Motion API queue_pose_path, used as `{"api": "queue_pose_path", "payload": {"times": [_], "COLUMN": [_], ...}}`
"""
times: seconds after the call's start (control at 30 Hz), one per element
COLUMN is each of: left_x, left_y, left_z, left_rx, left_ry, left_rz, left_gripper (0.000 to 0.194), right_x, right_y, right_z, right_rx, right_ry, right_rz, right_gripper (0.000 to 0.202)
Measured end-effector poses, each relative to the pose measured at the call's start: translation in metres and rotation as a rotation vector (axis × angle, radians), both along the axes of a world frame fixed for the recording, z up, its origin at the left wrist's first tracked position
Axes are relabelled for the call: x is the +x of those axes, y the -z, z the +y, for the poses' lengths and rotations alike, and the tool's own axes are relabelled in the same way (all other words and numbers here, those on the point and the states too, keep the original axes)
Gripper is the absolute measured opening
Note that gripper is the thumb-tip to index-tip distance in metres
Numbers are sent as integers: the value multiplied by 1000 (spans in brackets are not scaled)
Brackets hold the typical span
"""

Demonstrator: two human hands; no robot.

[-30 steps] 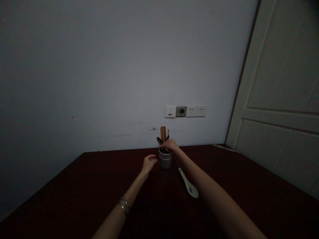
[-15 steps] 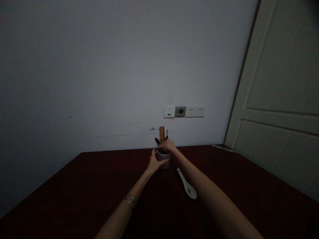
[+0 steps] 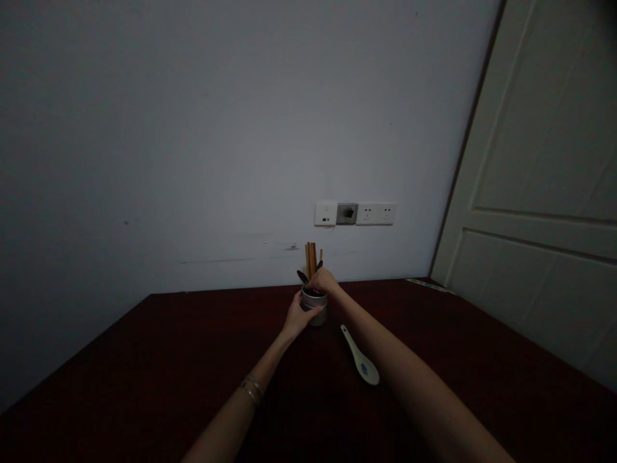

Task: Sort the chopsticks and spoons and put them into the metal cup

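Observation:
My left hand [image 3: 297,317] is wrapped round the left and near side of a grey cylindrical holder [image 3: 318,317], which stands upright on the dark red table. My right hand [image 3: 322,281] is closed at the holder's mouth, its fingers bent down over the rim; what lies between them is hidden. Several wooden chopsticks [image 3: 311,258] rise from the holder behind that hand. A dark spoon [image 3: 302,276] leans out to the left, close to my right fingertips. Another dark spoon-like piece [image 3: 319,264] pokes up above the knuckles. Nearer to me lies a white soup spoon [image 3: 362,363] with a blue mark.
The dark red table [image 3: 193,360] reaches a pale wall [image 3: 216,161] just behind the holder. Sockets and switches [image 3: 375,214] sit low on that wall. A light panelled door [image 3: 540,193] borders the right side, and a thin strip [image 3: 429,285] lies along the back right edge.
My right fingers have dipped slightly lower at the holder's mouth. My left hand keeps its grip on the holder, and the view has shifted a little.

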State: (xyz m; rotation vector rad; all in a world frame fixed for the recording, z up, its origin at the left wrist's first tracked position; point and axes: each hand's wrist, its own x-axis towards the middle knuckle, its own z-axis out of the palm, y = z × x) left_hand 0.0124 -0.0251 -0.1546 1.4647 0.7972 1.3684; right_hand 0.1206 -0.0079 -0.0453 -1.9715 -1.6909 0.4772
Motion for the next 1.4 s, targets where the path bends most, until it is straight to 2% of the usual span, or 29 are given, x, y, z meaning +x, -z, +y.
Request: {"api": "queue_pose_path", "payload": {"times": [0.23,0.43,0.7,0.93,1.07,1.17,1.27,1.4], "left_x": [-1,0,-2,-4,-4,-4,-4,-5], "left_y": [3,5,1,0,1,1,0,-1], "left_z": [2,3,0,-2,-1,-1,-1,-2], "left_rx": [36,84,68,81,65,69,66,36], "left_ry": [24,8,13,7,14,16,32,44], "left_rz": [-3,35,18,61,37,28,35,32], "left_gripper": [62,61,62,62,62,65,65,70], "right_x": [-3,1,19,44,65,80,91,98], "right_y": [0,-13,-42,-46,-31,-4,27,54], "right_z": [3,-5,-29,-41,-56,-70,-80,-89], "right_rx": [-25,-65,-37,-28,-22,-21,-90,-178], "right_ry": [-11,-51,-115,-65,-63,-97,-121,-114], "right_rz": [-87,-84,-114,-3,179,295,328,383], "right_gripper": [21,17,20,21,16,15,12,23]}}
